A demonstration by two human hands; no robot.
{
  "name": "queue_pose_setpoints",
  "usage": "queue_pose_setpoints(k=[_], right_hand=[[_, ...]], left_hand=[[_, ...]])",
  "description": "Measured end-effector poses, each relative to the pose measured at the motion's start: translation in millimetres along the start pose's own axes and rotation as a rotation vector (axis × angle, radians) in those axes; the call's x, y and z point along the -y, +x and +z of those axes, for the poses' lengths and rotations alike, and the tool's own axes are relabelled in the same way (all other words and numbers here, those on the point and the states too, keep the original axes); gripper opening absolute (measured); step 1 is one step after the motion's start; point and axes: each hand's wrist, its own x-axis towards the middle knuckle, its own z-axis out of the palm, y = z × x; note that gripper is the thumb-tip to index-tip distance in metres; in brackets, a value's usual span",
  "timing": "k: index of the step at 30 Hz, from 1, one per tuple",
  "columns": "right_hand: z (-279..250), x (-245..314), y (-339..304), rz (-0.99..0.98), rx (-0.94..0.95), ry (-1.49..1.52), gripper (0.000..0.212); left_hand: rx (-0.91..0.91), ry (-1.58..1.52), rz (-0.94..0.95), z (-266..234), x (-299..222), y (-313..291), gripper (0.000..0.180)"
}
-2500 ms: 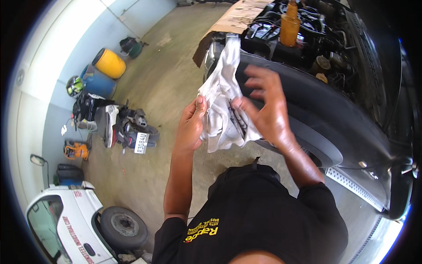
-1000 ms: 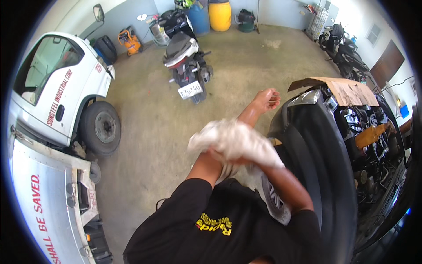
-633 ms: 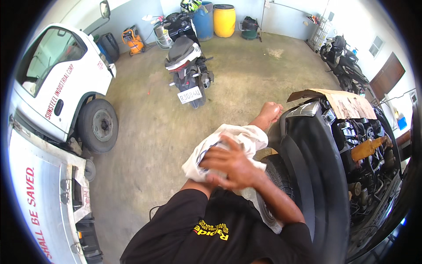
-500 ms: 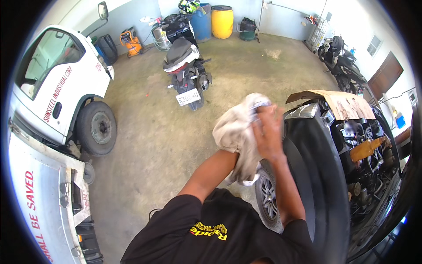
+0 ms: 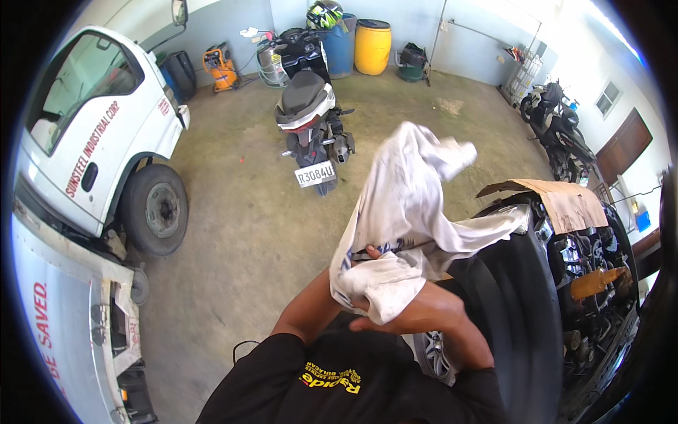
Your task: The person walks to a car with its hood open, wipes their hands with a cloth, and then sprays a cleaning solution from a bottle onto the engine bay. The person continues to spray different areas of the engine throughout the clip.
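A whitish, smudged cloth (image 5: pixel 406 198) with some dark print is bunched around both my hands and flares up and outward, its far end blurred by motion. My left hand (image 5: pixel 373 252) is mostly covered by it; only fingertips show, closed against a fold. Bent across in front of my chest, my right hand (image 5: pixel 395 323) is wrapped in the lower part of the cloth, with its fingers partly hidden. One loose corner of the cloth stretches right, in front of the black car fender (image 5: pixel 501 304).
At right, the car's engine bay (image 5: pixel 593 261) is open, with cardboard (image 5: pixel 561 201) over its edge and an amber bottle (image 5: pixel 597 283) inside. A white truck (image 5: pixel 92 148) stands left. Ahead are a parked scooter (image 5: pixel 311 120), a yellow drum (image 5: pixel 372 48) and an orange machine (image 5: pixel 221 68).
The cloth has gone from a compact bundle to spread out and flung upward. My right hand has dropped from the bundle's upper right to beneath the cloth. The view has shifted slightly.
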Motion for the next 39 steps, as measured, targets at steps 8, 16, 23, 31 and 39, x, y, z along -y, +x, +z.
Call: queue_pose_setpoints(k=[8,16,23,31,39], right_hand=[[-111.6,-100.1,72.3,-0.307,-0.774,1.014,0.035],[-260.2,-357.3,20.1,-0.929,-1.6,1.774,0.041],[-222.2,-684.9,-0.8,0.939,-1.829,-0.142,0.022],[-174.4,-804.0,96.3,1.089,-0.78,-0.518,0.014],[-209.4,-1006.1,111.8,1.284,-0.155,-0.363,0.015]], left_hand=[[0.165,-0.089,0.107,86.4,2.3,40.0,0.067],[0.476,0.001,0.165,122.5,53.8,52.9,0.068],[0.53,0.03,0.265,231.0,88.6,225.9,0.069],[0.243,0.098,0.138,256.1,142.6,508.1,0.07],[0.287,0.028,0.13,282.1,209.6,511.8,0.071]])
